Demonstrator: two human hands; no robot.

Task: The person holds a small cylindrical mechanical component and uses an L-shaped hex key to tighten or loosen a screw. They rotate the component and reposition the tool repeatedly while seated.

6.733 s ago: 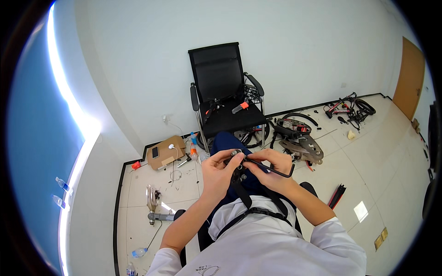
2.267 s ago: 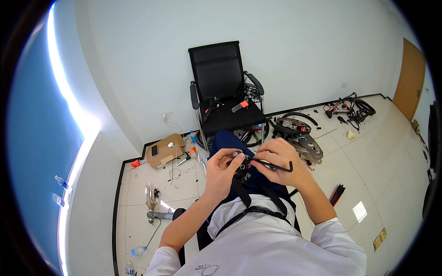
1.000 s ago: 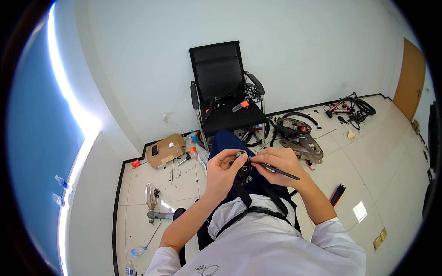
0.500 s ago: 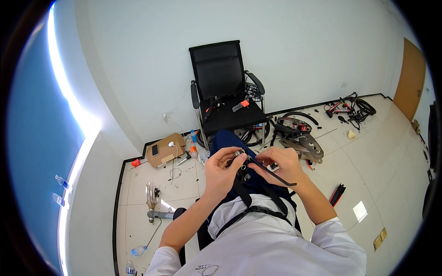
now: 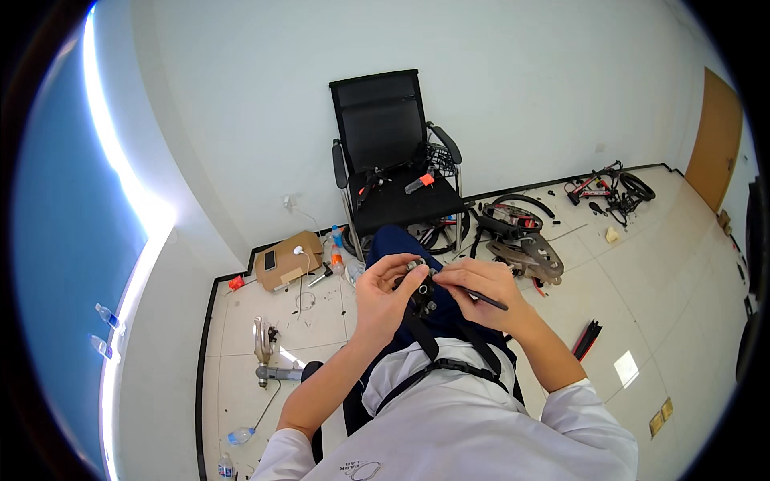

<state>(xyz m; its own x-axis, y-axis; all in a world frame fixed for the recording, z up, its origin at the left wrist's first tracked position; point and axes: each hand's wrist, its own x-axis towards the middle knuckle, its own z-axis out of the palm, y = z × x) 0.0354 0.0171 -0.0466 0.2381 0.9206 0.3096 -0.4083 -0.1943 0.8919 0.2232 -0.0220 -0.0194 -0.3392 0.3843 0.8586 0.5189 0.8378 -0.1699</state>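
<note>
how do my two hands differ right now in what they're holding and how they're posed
The left hand cups a small dark metal part from below, fingers curled around it. The right hand pinches a thin dark tool like a pen, its tip at the part. The part is chunky, the tool slim. Both hands are bare and raised above the lap.

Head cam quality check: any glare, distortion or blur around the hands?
Head view: strong glare streak down the left wall; fisheye bends the floor edges, black vignette at the rim; left hand and right hand evenly lit, the small dark part too tiny to resolve.
</note>
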